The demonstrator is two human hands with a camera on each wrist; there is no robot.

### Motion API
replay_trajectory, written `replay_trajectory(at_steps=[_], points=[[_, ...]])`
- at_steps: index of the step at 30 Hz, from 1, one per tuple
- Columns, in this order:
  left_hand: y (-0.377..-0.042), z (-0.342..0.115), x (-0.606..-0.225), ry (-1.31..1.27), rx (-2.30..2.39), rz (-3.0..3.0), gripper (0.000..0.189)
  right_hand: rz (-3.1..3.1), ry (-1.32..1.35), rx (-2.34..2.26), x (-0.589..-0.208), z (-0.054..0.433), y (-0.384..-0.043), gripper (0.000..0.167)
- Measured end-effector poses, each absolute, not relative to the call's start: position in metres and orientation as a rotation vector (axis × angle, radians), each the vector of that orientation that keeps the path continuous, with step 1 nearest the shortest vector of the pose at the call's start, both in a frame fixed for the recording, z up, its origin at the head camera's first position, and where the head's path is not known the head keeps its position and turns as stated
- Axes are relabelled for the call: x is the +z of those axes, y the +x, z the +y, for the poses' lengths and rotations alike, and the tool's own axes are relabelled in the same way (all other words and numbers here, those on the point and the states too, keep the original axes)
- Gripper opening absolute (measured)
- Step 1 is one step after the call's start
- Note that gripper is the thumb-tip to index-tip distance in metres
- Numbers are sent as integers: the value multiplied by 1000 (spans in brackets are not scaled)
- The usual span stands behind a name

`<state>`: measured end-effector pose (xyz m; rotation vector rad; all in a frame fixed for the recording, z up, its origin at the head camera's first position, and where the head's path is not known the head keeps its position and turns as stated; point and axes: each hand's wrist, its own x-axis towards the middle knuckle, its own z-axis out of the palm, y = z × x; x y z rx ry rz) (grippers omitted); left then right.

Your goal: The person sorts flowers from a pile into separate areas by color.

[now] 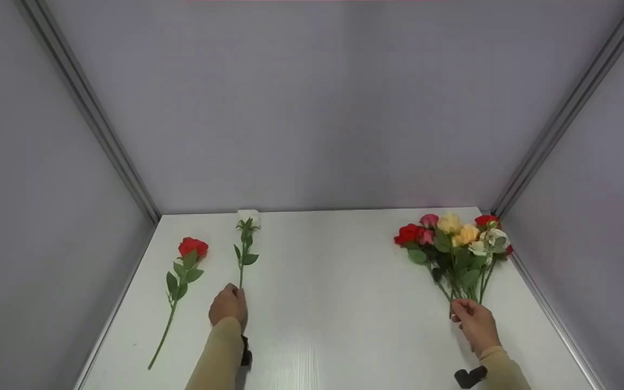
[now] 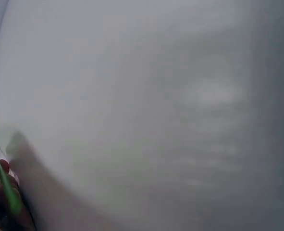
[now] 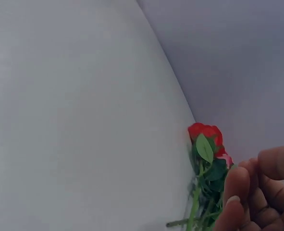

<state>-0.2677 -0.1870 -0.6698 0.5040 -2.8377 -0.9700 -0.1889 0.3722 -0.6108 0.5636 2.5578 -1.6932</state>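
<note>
My left hand (image 1: 229, 307) grips the green stem of a white artificial rose (image 1: 248, 218), whose bloom points to the table's back edge. A green stem end (image 2: 9, 190) shows by the left fingers in the left wrist view. To its left lies a red rose (image 1: 193, 247) with a long leafy stem. At the right, my right hand (image 1: 474, 323), fingers bent, is at the lower stems of a bunch of roses (image 1: 466, 234) in red, pink, yellow and white. In the right wrist view its fingers (image 3: 238, 185) are near the stems; whether they pinch one is hidden.
The white tabletop (image 1: 333, 287) extends between the two hands. Grey panels stand at the back (image 1: 312, 108), left and right, joined by metal corner posts (image 1: 566, 108). The rose bunch lies close to the right panel.
</note>
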Motion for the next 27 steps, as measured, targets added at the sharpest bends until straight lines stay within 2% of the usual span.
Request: replay_trajectory(at_steps=[7,15,19,27], points=[[-268,-182,-671,471,-840,-2901,21,2732,508,-1579,-600,393,-195,47],[-270,-181,-670,444,-799,-2952,28,3012,396,-1144,-588,410,-224,41],[-270,-180,-669,450,-814,-2959,29,3003,358,-969,-590,412,-237,36],[-272,-182,-668,440,-830,-2967,28,2921,449,-767,-605,412,-247,34]])
